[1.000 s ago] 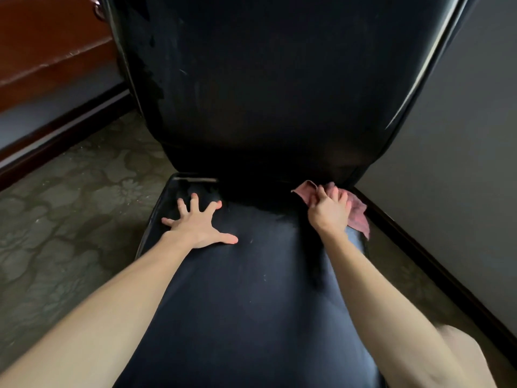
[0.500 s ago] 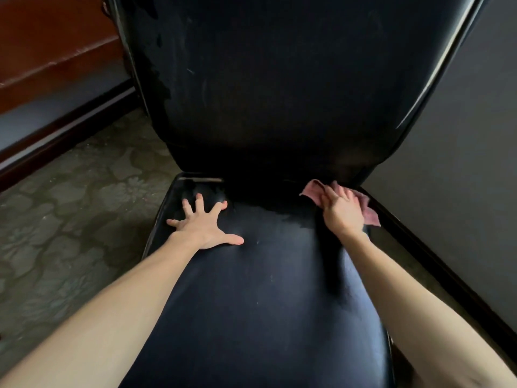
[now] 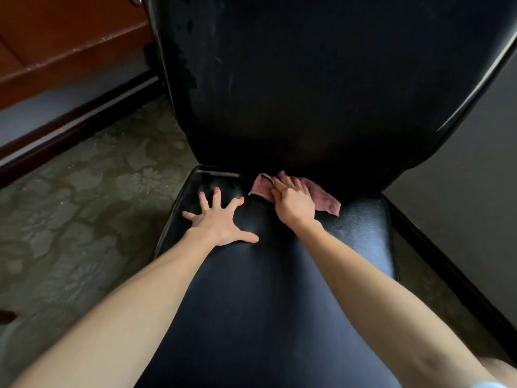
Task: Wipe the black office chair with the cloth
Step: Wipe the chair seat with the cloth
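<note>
Fingers (image 3: 216, 193) of left hand (image 3: 221, 224) splayed flat on chair (image 3: 251, 303) seat; cloth (image 3: 326, 198) pressed under right hand (image 3: 295, 204), fingers extended, centre frame.

We see the patterned floor (image 3: 84, 219) carrying the black office chair (image 3: 279, 303), and its seat bears the rest. At the seat's back edge, against the foot of the backrest, lies the pink cloth (image 3: 326, 198) (crumpled, one corner trailing to the right), pressed down by the right hand (image 3: 293, 205). Just beside it the left hand (image 3: 218, 219) rests flat on bare seat, fingers spread.
</note>
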Demonstrator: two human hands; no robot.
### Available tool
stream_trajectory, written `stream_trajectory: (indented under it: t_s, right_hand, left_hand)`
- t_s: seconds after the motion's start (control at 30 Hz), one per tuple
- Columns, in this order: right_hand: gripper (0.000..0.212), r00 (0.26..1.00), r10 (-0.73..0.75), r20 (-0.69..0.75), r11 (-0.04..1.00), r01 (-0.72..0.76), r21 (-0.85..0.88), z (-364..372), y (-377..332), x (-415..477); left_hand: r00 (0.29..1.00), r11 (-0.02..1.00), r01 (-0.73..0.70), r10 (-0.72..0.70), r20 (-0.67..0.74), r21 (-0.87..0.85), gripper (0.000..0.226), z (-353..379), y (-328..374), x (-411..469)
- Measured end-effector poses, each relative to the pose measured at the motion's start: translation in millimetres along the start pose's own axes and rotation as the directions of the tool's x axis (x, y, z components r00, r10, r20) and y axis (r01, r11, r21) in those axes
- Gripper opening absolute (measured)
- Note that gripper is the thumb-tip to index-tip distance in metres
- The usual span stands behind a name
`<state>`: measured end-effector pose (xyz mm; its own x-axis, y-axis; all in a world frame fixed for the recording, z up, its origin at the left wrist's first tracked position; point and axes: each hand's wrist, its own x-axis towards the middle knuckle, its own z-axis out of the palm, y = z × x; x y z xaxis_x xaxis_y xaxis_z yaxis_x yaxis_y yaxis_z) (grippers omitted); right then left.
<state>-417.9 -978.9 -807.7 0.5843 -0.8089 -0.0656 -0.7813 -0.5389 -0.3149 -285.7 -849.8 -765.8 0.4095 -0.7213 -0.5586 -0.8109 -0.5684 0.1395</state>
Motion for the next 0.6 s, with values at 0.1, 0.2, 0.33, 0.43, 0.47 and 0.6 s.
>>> stream_trajectory:
  t_s: [0.1,0.2,0.33,0.43,0.47,0.6]
  right_hand:
    - [0.043,0.995,0.080,-0.063,0.996,-0.081,-0.022,-16,50,-20]
    - [0.043,0.979,0.178,-0.095,0.983,-0.181,-0.021,-27,85,-42]
    - [0.043,0.975,0.202,-0.091,0.978,-0.206,-0.038,-17,60,-30]
    - [0.044,0.995,0.090,-0.032,0.996,-0.090,-0.024,-3,18,-14]
    - [0.045,0.998,0.066,-0.007,0.998,-0.066,-0.017,-1,6,-11]
    - [0.050,0.991,0.010,0.134,1.000,-0.014,0.028,-9,-1,-6]
  left_hand:
    - [1.000,1.000,0.000,0.000,0.000,0.014,0.112,-1,0,0]
    - [1.000,1.000,-0.013,0.013,-0.006,0.018,0.113,0,0,0]
    - [1.000,1.000,-0.022,0.022,-0.018,0.021,0.113,0,1,2]
    - [0.999,1.000,-0.018,0.019,-0.028,0.025,0.113,3,0,2]
    - [0.999,1.000,-0.013,0.014,-0.033,0.021,0.113,3,0,2]
    - [1.000,1.000,0.004,-0.004,-0.025,0.005,0.115,2,-2,-3]
